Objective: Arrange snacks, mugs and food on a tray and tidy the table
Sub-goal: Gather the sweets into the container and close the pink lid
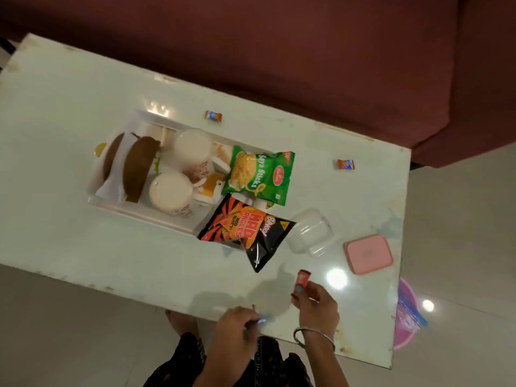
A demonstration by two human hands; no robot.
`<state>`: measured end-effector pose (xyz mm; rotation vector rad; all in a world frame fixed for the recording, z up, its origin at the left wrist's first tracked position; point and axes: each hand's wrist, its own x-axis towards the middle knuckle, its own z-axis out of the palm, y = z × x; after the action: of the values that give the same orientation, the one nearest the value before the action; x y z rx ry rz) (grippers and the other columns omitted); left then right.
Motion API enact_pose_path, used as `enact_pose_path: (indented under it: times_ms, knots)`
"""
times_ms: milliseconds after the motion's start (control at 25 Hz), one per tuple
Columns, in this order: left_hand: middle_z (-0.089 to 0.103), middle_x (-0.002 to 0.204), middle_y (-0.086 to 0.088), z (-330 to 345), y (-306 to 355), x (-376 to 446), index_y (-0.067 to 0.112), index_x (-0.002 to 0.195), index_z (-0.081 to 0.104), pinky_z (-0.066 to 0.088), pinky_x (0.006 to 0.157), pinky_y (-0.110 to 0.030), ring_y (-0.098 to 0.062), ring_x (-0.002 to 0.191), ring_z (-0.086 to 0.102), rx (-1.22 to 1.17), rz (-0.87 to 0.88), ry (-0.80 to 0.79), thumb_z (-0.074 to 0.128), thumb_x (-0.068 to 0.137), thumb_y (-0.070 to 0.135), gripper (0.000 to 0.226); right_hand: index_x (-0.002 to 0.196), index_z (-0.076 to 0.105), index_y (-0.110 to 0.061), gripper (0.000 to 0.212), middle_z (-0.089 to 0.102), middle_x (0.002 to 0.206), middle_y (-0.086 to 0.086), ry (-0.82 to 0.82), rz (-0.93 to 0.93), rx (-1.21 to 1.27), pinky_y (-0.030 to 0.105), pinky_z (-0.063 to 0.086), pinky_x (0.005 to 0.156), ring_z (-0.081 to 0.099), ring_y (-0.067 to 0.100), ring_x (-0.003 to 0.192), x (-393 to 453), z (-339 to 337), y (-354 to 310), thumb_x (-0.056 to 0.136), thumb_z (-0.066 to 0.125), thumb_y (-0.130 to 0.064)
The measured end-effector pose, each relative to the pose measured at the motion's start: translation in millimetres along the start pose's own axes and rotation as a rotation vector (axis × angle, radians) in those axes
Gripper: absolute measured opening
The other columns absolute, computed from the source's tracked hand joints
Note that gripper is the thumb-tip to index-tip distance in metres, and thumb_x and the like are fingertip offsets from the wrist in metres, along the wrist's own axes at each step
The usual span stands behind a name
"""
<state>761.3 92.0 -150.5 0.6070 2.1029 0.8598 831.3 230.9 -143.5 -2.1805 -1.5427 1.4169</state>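
While the tray (pixel 111 203) is already loaded, two candies (pixel 213 116) remain upper right; one candy (pixel 303 277) is pinched by the right hand (pixel 315 303), something small by the left hand (pixel 237 325).

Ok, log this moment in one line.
right hand: pinches small red candy | left hand: holds something, blurred | tray: loaded | two candies loose on table
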Motion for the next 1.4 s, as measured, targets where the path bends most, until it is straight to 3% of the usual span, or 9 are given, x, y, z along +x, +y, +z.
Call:
enact_pose_path:
  times_ms: [280, 480, 640, 800, 960, 1080, 1160, 1280, 1400]
  knots:
    - [0.07, 0.092, -0.005, 41, 126, 82, 0.011, 0.099, 0.069, 0.055, 0.076, -0.036, -0.019, 0.084, 0.062, -0.142, 0.192, 0.259, 0.057, 0.086, 0.008, 0.017, 0.09, 0.066, -0.013, 0.013, 0.071, 0.073, 0.002, 0.085, -0.039, 0.203, 0.011, 0.05, 0.059, 0.064, -0.003, 0.049, 54, -41, -58, 0.079, 0.071, -0.018]
    - [0.071, 0.106, -0.013, 42, 144, 124, 0.009, 0.108, 0.067, 0.052, 0.086, -0.029, -0.024, 0.095, 0.066, -0.071, 0.098, 0.126, 0.059, 0.087, 0.011, 0.023, 0.093, 0.068, -0.006, 0.014, 0.071, 0.075, 0.008, -0.005, -0.05, 0.198, 0.035, 0.056, 0.082, 0.071, 0.022, 0.073, 76, -41, -71, 0.081, 0.067, -0.014]
    - [0.07, 0.107, -0.011, 42, 135, 123, 0.01, 0.108, 0.067, 0.055, 0.083, -0.029, -0.021, 0.093, 0.066, -0.08, 0.064, 0.041, 0.062, 0.085, 0.013, 0.024, 0.091, 0.069, -0.011, 0.011, 0.071, 0.081, 0.007, 0.118, -0.152, 0.134, 0.025, 0.051, 0.075, 0.07, 0.023, 0.078, 95, -39, -80, 0.081, 0.062, -0.009]
    - [0.071, 0.102, -0.007, 45, 131, 113, 0.009, 0.106, 0.066, 0.054, 0.073, -0.02, -0.012, 0.084, 0.064, -0.146, 0.006, 0.096, 0.061, 0.085, 0.009, 0.022, 0.105, 0.065, -0.01, 0.024, 0.065, 0.106, 0.012, 0.191, -0.432, -0.047, 0.023, 0.047, 0.077, 0.064, 0.021, 0.089, 139, -28, -119, 0.082, 0.061, -0.006]
    - [0.069, 0.099, 0.002, 45, 134, 101, 0.016, 0.106, 0.066, 0.049, 0.066, -0.006, 0.001, 0.08, 0.062, -0.198, -0.004, 0.123, 0.06, 0.084, 0.008, 0.024, 0.137, 0.038, -0.015, 0.063, 0.028, 0.149, 0.013, 0.0, -0.538, -0.48, 0.035, 0.041, 0.1, 0.039, 0.032, 0.13, 192, -16, -158, 0.08, 0.064, -0.006]
    - [0.068, 0.099, 0.006, 38, 139, 100, 0.017, 0.107, 0.066, 0.048, 0.066, -0.005, 0.003, 0.081, 0.062, -0.209, 0.016, 0.122, 0.06, 0.085, 0.008, 0.025, 0.143, 0.027, -0.025, 0.075, 0.004, 0.158, 0.008, -0.143, -0.586, -0.762, 0.044, 0.037, 0.105, 0.021, 0.033, 0.139, 214, -8, -170, 0.081, 0.067, -0.015]
    - [0.068, 0.098, 0.006, 29, 141, 103, 0.016, 0.107, 0.066, 0.049, 0.067, -0.006, 0.0, 0.082, 0.063, -0.221, 0.032, 0.112, 0.059, 0.084, 0.007, 0.025, 0.138, 0.04, -0.022, 0.06, 0.022, 0.154, 0.011, -0.165, -0.636, -0.847, 0.044, 0.039, 0.104, 0.028, 0.033, 0.135, 222, -6, -171, 0.084, 0.065, -0.014]
    - [0.066, 0.093, 0.009, 14, 138, 113, 0.015, 0.103, 0.066, 0.047, 0.065, -0.005, 0.0, 0.08, 0.063, -0.234, 0.035, 0.125, 0.058, 0.083, 0.002, 0.025, 0.114, 0.064, -0.009, 0.035, 0.059, 0.121, 0.017, -0.019, -0.735, -0.851, 0.036, 0.048, 0.083, 0.053, 0.035, 0.109, 221, -6, -159, 0.085, 0.049, 0.005]
    - [0.068, 0.093, 0.005, -1, 135, 123, 0.015, 0.103, 0.066, 0.047, 0.065, -0.005, -0.003, 0.081, 0.064, -0.23, 0.045, 0.15, 0.058, 0.083, 0.002, 0.025, 0.104, 0.069, -0.004, 0.033, 0.066, 0.106, 0.02, 0.023, -0.706, -0.786, 0.033, 0.047, 0.08, 0.06, 0.036, 0.098, 217, -13, -148, 0.084, 0.045, 0.007]
